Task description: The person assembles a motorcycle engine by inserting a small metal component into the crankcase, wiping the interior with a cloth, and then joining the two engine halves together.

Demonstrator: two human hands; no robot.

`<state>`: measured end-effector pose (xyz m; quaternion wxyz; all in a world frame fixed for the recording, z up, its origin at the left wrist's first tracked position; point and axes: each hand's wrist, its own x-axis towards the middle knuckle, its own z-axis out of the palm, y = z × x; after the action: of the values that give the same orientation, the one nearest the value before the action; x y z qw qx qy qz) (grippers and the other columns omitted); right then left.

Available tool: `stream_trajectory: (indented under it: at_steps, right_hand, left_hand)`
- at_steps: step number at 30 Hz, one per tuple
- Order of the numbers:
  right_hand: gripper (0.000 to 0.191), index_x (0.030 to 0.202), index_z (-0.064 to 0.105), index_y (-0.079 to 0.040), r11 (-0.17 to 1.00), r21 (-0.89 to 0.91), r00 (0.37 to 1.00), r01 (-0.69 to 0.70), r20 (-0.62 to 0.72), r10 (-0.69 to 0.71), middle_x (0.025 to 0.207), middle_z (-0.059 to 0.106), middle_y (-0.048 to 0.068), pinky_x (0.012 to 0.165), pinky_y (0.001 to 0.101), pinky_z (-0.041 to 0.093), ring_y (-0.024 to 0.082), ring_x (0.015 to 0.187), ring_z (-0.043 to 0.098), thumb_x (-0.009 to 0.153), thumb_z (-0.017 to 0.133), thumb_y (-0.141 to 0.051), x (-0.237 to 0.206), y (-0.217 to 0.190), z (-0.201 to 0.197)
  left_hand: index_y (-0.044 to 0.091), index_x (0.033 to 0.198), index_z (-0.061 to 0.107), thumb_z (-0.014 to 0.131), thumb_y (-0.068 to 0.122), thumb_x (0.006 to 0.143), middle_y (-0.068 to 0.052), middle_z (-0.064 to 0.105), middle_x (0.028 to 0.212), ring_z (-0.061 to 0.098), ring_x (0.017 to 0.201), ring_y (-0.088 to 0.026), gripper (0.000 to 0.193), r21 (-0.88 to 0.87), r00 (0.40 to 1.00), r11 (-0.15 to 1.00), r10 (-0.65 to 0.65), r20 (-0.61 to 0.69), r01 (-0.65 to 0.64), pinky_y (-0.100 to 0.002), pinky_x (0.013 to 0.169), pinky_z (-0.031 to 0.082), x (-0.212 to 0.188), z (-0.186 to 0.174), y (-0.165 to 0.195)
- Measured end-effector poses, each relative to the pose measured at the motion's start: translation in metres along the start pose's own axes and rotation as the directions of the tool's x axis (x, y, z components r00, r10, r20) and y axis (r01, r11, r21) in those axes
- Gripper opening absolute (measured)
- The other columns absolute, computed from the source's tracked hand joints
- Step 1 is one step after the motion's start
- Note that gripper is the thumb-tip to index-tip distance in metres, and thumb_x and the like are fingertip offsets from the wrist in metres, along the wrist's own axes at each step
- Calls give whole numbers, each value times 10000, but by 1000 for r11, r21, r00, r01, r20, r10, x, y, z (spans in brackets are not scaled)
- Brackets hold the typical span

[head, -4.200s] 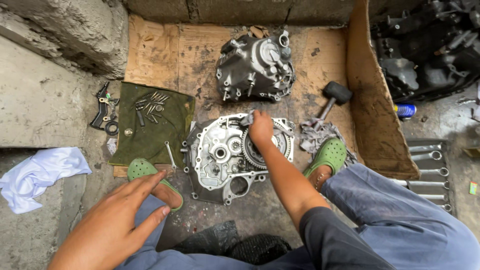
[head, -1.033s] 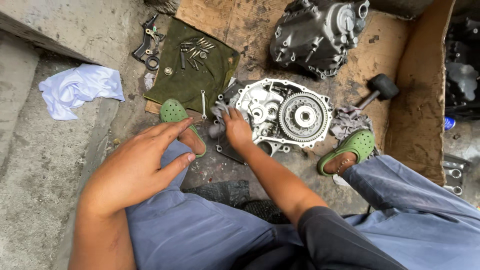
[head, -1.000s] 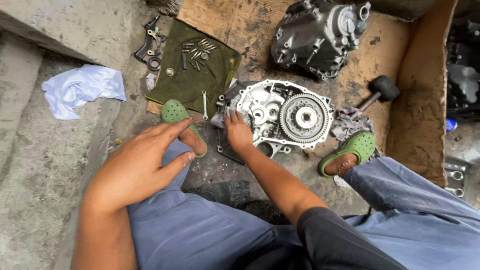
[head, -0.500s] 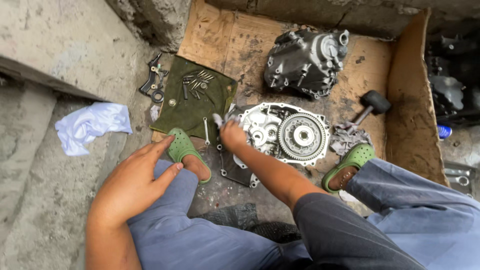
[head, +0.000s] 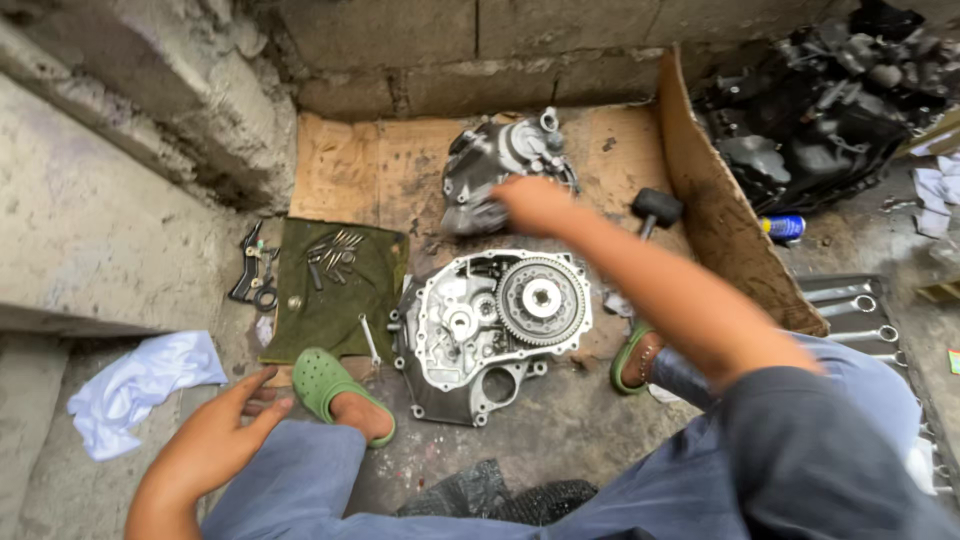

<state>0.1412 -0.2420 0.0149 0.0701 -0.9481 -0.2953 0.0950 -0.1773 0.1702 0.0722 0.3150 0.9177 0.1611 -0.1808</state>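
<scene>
1. Your right hand (head: 535, 203) stretches out over the dark engine cover (head: 500, 170) at 12 o'clock on the cardboard sheet (head: 370, 165). Motion blur hides the fingers, so you cannot tell whether they are closed on anything or merely above the cover.
2. Your left hand (head: 225, 435) rests spread and empty on your left knee at 8 o'clock, apparently bracing you as you lean forward.
3. The open silver crankcase half (head: 470, 335) lies flat between your feet, face up, so that its large toothed clutch gear (head: 542, 300) and bearing bores stay in reach.
4. A green cloth (head: 335, 290) at 10 o'clock holds loose bolts (head: 335, 250), seemingly to keep small parts together and off the gritty concrete. A thin tool (head: 370, 340) lies at its lower right edge.
5. A black mallet (head: 655, 210) sits at 1 o'clock, just right of the cover. Spanners (head: 850, 310) are lined up at 3 o'clock beside your right leg.
6. A white rag (head: 140, 385) lies at 9 o'clock on the step. Your green clog (head: 325, 380) is planted just left of the crankcase.
</scene>
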Motion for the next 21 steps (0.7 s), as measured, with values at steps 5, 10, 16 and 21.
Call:
stream_trajectory:
  at_steps: [5, 10, 16, 21]
  right_hand:
    - [420, 1199, 720, -124, 944, -32, 912, -329, -270, 308, 1165, 687, 176, 827, 513, 536, 419, 1005, 664, 784, 758, -181, -171, 189, -66]
    - [469, 1369, 702, -101, 741, 419, 546, -524, -502, 671, 1204, 699, 261, 965, 468, 518, 420, 1115, 669, 914, 681, -214, -368, 284, 38]
    - [529, 1364, 706, -107, 433, 475, 439, -766, -106, 892, 970, 735, 251, 803, 494, 577, 411, 860, 730, 868, 698, -290, -504, 178, 223]
    - [557, 1373, 682, -116, 391, 202, 437, -898, 515, 738, 1073, 755, 235, 902, 468, 575, 399, 1003, 740, 872, 704, -358, -509, 129, 258]
  left_hand:
    - [89, 1472, 549, 714, 397, 885, -151, 768, 1181, 754, 1053, -267, 684, -19, 1000, 1000, 4, -11, -4, -395, 886, 582, 7, 13, -22]
    - [50, 1432, 599, 703, 357, 875, -175, 800, 1135, 763, 1060, -280, 645, -47, 1000, 999, 20, 8, -19, -387, 921, 578, 28, 27, -9]
    - [36, 1435, 567, 682, 351, 888, -143, 754, 1191, 722, 1088, -259, 642, 21, 986, 988, 154, -69, -153, -384, 898, 556, 40, 36, 58]
    - [47, 1400, 594, 692, 332, 890, -114, 757, 1176, 731, 1060, -237, 593, 31, 971, 978, 211, -115, -208, -381, 835, 574, 41, 39, 118]
